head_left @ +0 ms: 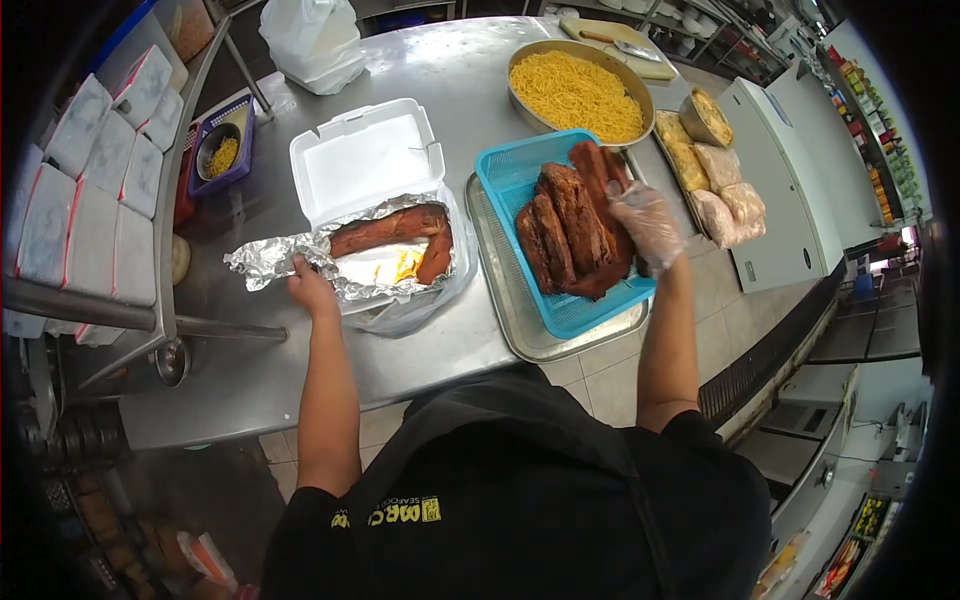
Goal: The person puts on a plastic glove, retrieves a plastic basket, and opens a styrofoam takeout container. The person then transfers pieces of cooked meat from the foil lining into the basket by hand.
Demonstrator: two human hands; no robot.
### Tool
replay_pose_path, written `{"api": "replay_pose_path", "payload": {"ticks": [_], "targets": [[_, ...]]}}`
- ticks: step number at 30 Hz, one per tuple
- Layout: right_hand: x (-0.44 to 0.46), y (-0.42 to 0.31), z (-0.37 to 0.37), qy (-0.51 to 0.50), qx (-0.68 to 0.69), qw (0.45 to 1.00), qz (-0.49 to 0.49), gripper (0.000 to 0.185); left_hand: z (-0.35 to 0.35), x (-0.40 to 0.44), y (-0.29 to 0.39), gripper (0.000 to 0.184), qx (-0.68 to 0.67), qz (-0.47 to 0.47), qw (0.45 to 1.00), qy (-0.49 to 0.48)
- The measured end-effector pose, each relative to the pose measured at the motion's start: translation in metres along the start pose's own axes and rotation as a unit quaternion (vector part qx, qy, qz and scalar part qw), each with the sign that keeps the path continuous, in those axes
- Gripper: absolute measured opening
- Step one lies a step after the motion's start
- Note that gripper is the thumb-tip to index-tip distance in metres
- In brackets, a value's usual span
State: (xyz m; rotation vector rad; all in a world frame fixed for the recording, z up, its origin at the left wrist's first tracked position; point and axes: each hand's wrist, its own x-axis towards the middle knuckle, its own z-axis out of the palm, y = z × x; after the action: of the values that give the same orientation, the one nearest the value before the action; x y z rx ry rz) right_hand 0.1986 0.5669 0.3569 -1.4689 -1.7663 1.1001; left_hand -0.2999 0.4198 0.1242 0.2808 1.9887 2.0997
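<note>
My bare left hand pinches the crumpled edge of the aluminium foil that lines a white foam takeaway box. In the foil lie long reddish-brown pieces of roasted meat, with some yellow-orange grease on the foil. My right hand, in a clear plastic glove, grips a slab of roasted meat at the right side of a blue plastic basket. More dark roasted slabs fill the basket beside it. The glove partly hides my right fingers.
Under the basket is a metal tray on the steel table. Behind stand a pan of yellow noodles, a cutting board and a white plastic bag. Bagged food sits at the right, a metal shelf at the left.
</note>
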Motion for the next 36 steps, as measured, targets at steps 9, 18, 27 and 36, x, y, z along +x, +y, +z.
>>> {"api": "replay_pose_path", "payload": {"ticks": [9, 18, 27, 36], "targets": [[0.098, 0.037, 0.158, -0.063, -0.353, 0.931, 0.073, 0.042, 0.0, -0.009, 0.009, 0.047, 0.055, 0.008, 0.998, -0.002], [0.101, 0.064, 0.178, -0.049, -0.418, 0.905, -0.064, 0.049, 0.001, -0.009, 0.003, 0.046, 0.054, 0.06, 0.997, 0.015], [0.013, -0.032, 0.246, -0.114, -0.235, 0.86, -0.438, 0.03, -0.001, -0.012, 0.008, 0.038, 0.04, 0.026, 0.999, -0.006], [0.054, -0.027, 0.333, -0.156, -0.471, 0.785, -0.371, 0.036, 0.0, -0.025, 0.025, 0.035, 0.063, 0.071, 0.995, -0.015]]}}
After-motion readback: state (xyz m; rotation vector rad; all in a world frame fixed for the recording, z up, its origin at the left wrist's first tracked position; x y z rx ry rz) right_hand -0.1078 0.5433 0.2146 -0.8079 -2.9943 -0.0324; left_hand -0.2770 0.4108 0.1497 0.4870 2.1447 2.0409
